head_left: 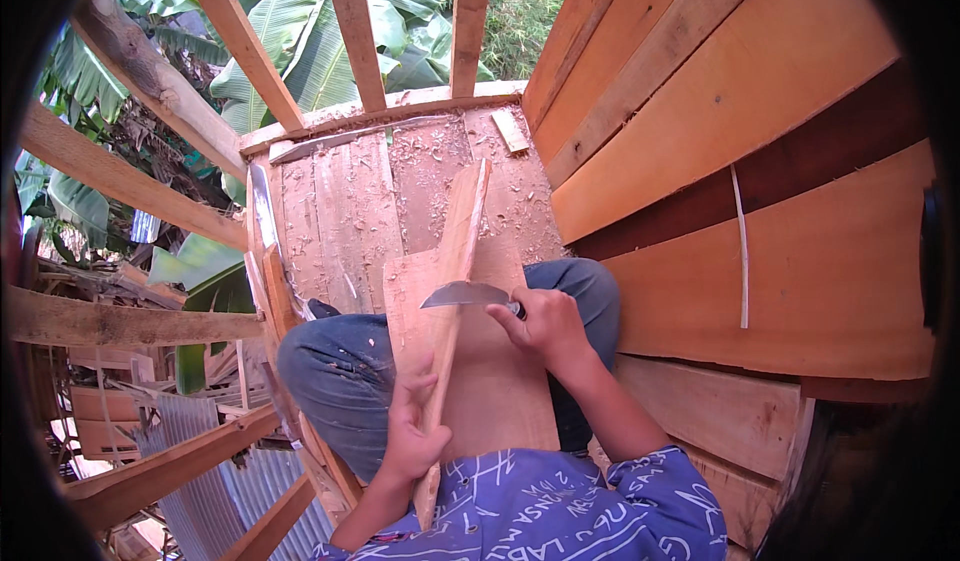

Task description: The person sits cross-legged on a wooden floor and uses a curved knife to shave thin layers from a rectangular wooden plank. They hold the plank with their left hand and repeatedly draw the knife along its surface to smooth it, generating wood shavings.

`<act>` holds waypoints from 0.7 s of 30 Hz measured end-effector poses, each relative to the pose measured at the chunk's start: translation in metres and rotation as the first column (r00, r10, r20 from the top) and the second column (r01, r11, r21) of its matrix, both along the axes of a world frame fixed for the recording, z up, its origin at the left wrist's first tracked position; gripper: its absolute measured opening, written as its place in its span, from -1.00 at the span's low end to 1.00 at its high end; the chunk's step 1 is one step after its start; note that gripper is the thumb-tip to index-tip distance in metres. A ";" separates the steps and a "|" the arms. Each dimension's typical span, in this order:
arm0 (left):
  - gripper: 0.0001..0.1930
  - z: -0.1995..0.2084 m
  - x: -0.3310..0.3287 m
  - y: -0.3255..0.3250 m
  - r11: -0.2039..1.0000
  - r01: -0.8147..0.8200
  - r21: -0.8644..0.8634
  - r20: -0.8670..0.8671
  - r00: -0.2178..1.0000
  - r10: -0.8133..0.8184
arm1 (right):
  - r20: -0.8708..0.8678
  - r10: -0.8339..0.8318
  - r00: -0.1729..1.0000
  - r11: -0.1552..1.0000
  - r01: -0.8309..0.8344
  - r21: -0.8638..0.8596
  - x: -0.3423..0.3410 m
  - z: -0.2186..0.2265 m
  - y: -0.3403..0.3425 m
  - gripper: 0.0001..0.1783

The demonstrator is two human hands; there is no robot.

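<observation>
The long wooden strip [462, 231] leans over a wide flat board [500, 381] on the person's lap. Its top end points away from the body, and its low end is by the shirt [540, 506]. The left hand [415, 431] is closed around the lower part of the strip. The right hand [545, 326] is closed around the handle of a knife [465, 294]. The curved blade lies across the strip with its tip to the left; I can't tell if the edge touches the wood.

The strip looks stiff and fairly light, and it should not break easily. It may be rough and have splinters. The low end looks like a good place to hold it, well away from the blade. The knife looks hard and sharp, so only its handle is safe to grip.

The blue shirt has white letters all over it. I see no label on the strip or knife.
</observation>
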State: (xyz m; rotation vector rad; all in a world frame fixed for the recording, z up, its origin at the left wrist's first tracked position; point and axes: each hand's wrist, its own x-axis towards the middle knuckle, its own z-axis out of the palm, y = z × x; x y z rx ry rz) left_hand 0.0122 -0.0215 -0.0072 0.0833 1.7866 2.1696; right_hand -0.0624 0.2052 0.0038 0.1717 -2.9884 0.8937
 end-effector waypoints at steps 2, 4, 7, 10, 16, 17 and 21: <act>-0.32 0.001 -0.006 0.003 0.999 0.008 -0.034 0.006 1.000 -0.008 | 0.047 -0.090 0.995 0.996 0.090 0.004 -0.015 -0.003 0.013 -0.45; -0.32 -0.002 -0.006 0.003 0.996 -0.014 0.088 0.026 1.000 0.012 | 0.028 -0.044 0.999 0.995 0.046 -0.083 -0.002 -0.006 -0.002 -0.45; -0.35 0.002 -0.004 0.002 0.996 -0.027 0.090 0.042 0.999 0.023 | -0.047 0.004 0.999 0.999 -0.006 -0.033 -0.005 -0.013 0.000 -0.42; -0.35 -0.003 -0.005 0.003 0.996 -0.048 0.071 0.027 0.999 0.046 | -0.041 -0.066 0.997 0.998 0.065 -0.026 -0.023 -0.019 0.009 -0.35; -0.32 -0.006 -0.007 0.000 0.996 -0.022 0.092 0.002 1.000 0.022 | -0.081 -0.045 0.996 0.998 0.042 -0.040 -0.032 -0.017 0.010 -0.39; -0.32 -0.006 -0.008 0.001 0.999 -0.026 0.048 -0.007 1.000 0.026 | -0.112 -0.046 0.993 0.999 0.049 0.021 -0.033 -0.020 0.013 -0.40; -0.32 -0.007 -0.008 -0.003 0.993 -0.036 0.109 -0.011 0.999 0.037 | -0.193 0.257 0.947 0.962 -0.270 -0.043 -0.007 -0.013 -0.012 -0.41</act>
